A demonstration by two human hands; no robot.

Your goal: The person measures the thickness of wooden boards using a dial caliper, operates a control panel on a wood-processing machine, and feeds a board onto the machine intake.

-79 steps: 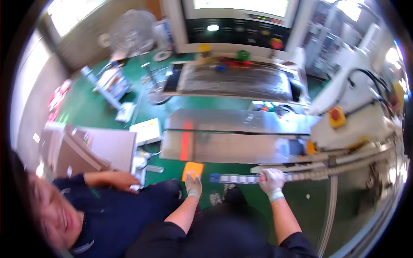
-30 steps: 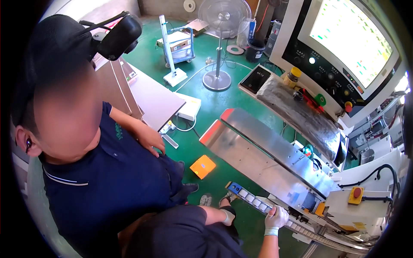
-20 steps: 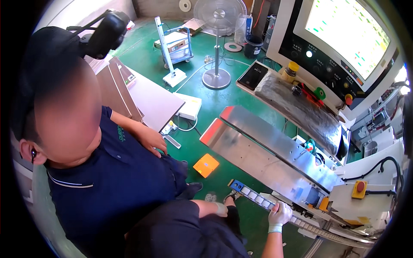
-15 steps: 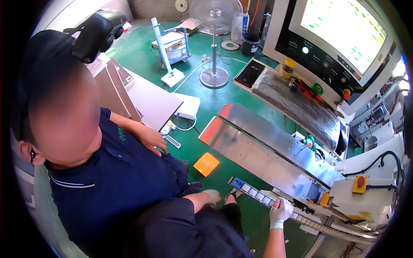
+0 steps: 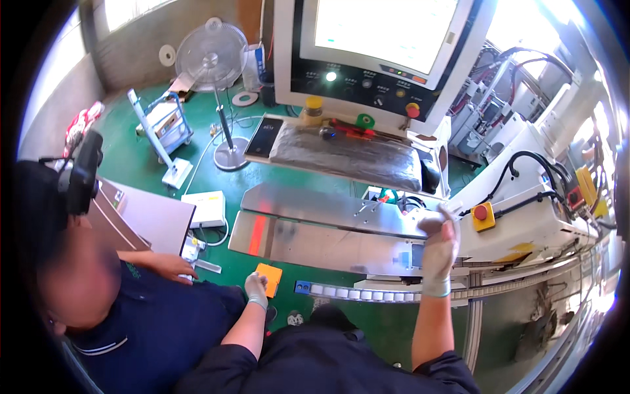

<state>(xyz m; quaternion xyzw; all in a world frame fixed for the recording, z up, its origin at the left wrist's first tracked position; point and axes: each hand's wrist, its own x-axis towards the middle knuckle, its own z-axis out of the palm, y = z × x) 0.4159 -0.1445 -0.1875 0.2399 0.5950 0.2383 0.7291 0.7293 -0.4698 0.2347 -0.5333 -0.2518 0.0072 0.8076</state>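
Over metal plate (image 5: 321, 246), right hand (image 5: 441, 253) raised, left hand (image 5: 256, 287) lower

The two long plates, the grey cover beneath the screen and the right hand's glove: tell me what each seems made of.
Long plates: metal, perhaps steel or aluminium; smooth silvery-grey sheen with soft reflections.
Grey cover: probably plastic film, wrinkled and somewhat glossy.
Right glove: possibly thin fabric, pale and matte with a greenish cuff; no weave can be made out.

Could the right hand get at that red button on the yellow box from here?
Probably yes: the right hand is just left of the yellow box in the picture, and nothing visible blocks the way to the red button, though depth is hard to judge.
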